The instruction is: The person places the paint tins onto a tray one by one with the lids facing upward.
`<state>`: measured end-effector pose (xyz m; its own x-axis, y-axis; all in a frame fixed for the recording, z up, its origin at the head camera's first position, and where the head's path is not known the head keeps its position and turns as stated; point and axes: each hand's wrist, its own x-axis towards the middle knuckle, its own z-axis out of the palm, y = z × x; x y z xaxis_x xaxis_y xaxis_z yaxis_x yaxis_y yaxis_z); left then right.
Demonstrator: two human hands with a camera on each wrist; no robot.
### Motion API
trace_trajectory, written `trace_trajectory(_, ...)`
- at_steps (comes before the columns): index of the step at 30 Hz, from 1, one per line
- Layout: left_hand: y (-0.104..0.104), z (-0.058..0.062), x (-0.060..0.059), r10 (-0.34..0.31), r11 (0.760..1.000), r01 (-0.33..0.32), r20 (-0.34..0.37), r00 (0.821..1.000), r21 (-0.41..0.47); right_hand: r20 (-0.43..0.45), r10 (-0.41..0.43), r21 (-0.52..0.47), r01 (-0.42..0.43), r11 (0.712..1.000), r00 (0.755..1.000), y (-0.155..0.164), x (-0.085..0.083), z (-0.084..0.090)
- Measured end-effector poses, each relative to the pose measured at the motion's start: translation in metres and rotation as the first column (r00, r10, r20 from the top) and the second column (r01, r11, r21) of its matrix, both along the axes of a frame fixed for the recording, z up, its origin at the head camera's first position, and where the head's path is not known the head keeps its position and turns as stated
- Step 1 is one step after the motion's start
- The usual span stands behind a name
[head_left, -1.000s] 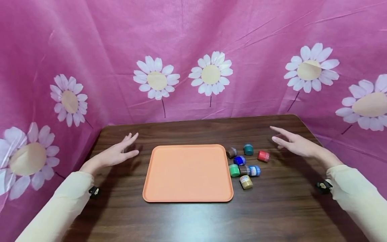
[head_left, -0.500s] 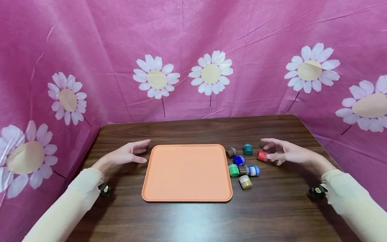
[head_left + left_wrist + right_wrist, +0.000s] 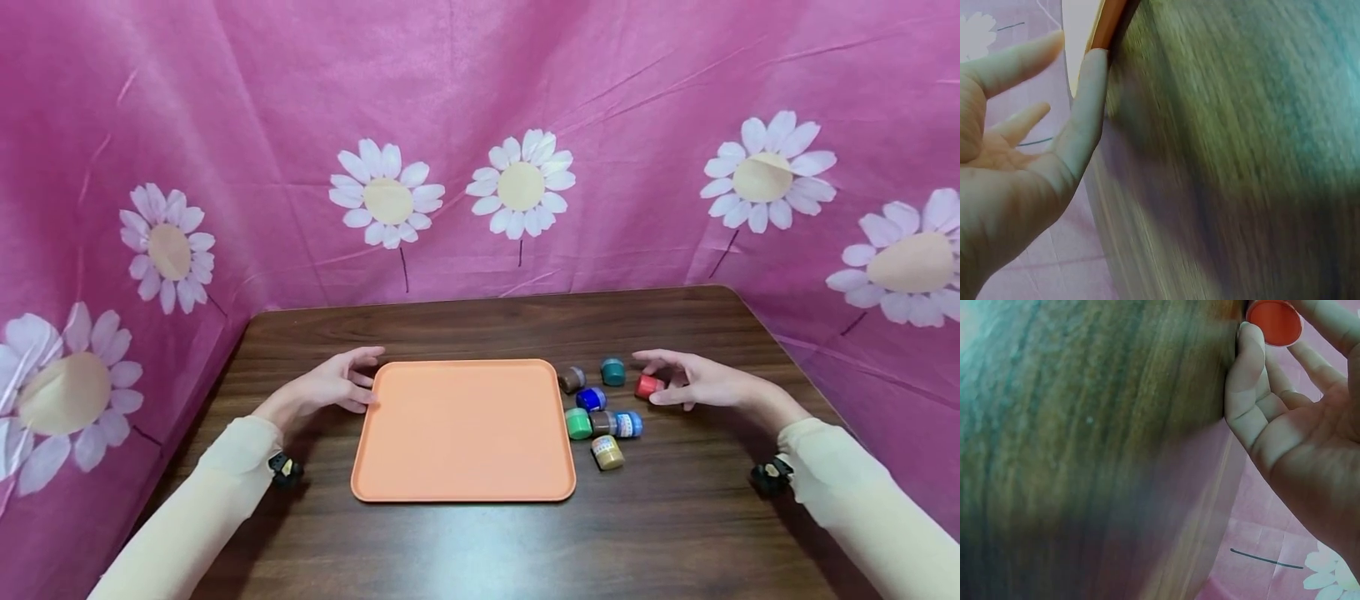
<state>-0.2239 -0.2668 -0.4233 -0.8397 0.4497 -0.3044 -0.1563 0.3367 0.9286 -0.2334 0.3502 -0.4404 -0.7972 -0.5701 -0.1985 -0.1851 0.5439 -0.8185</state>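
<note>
My left hand (image 3: pixel 335 382) is at the far left corner of an orange rectangular tray (image 3: pixel 462 490). Its thumb touches the tray's left rim (image 3: pixel 1109 28), and the other fingers reach loosely past the corner. To the right, my right hand (image 3: pixel 701 379) holds a small red paint jar (image 3: pixel 648 387) between thumb and fingers, on the table. In the right wrist view the jar's round red end (image 3: pixel 1274 323) sits beside the thumb tip. Between tray and right hand lie a teal jar (image 3: pixel 612 372), a dark blue jar (image 3: pixel 591 399) and a green jar (image 3: pixel 578 423).
Also right of the tray are a brown jar (image 3: pixel 572 380), a dark brown jar (image 3: pixel 603 423), a light blue jar (image 3: pixel 629 423) and a yellow-gold jar (image 3: pixel 607 452). A pink flowered curtain (image 3: pixel 465 275) encloses the back and sides of the wooden table (image 3: pixel 480 550).
Both hands have come inward and lower. The left has reached the tray's corner; the right has closed around the red jar. The tray and jars look unmoved.
</note>
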Motion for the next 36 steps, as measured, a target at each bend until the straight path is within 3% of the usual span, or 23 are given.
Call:
trace_trajectory(4,0.004,-0.001,0.001,0.041,0.999,-0.041,0.016,0.999,-0.005,-0.023,0.007,0.012,-0.007,1.0,1.0,-0.001,-0.001,0.001)
trace_trajectory(17,0.01,-0.013,0.005,0.061,0.997,-0.06,0.027,0.998,-0.04,0.009,0.079,0.029,-0.079,0.996,0.997,-0.008,-0.003,0.0)
trace_trajectory(26,0.013,-0.011,0.005,0.058,0.996,-0.057,0.013,0.998,-0.069,-0.013,0.082,0.035,-0.081,0.996,0.997,-0.006,-0.005,-0.001)
trace_trajectory(36,0.02,-0.01,0.012,0.12,0.983,-0.12,-0.008,0.993,-0.14,0.031,0.059,0.066,-0.061,0.996,0.998,-0.009,0.001,0.004)
